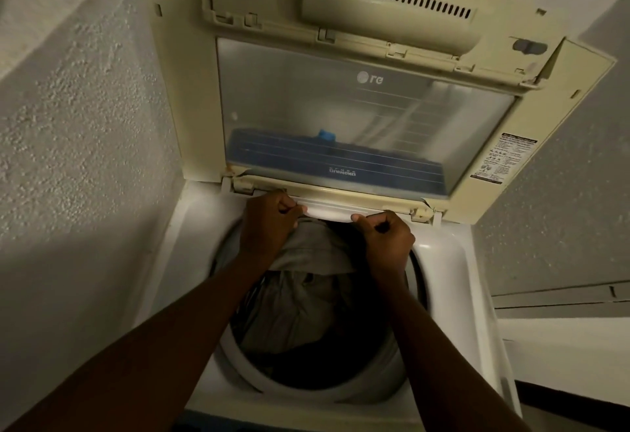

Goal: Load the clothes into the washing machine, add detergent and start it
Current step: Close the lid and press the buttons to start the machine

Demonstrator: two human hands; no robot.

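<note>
from my end, the left hand (269,223) and right hand (385,240) sit side by side just above frame centre. each has its fingers curled and thumb pinched onto the same white strip (327,211), left at its 9 o'clock end, right at its 3 o'clock end. the strip runs along the back edge of the opening, and i take it to be the front of the detergent drawer, though i can't confirm that from here.

at 6 o'clock from the hands, the clothes (306,295), a beige garment over darker ones, fill the drum (238,363) nearly to its rim. at 12 o'clock the lid (358,107) stands raised, its clear window facing me. the washing machine (453,261) sits tight against a rough wall (68,124) at 9 o'clock.

my read is that loading is done or close to it. the detergent step looks only begun: no bottle, scoop or powder shows anywhere. closing the lid and starting the wash remain, and i can't see the controls.
</note>
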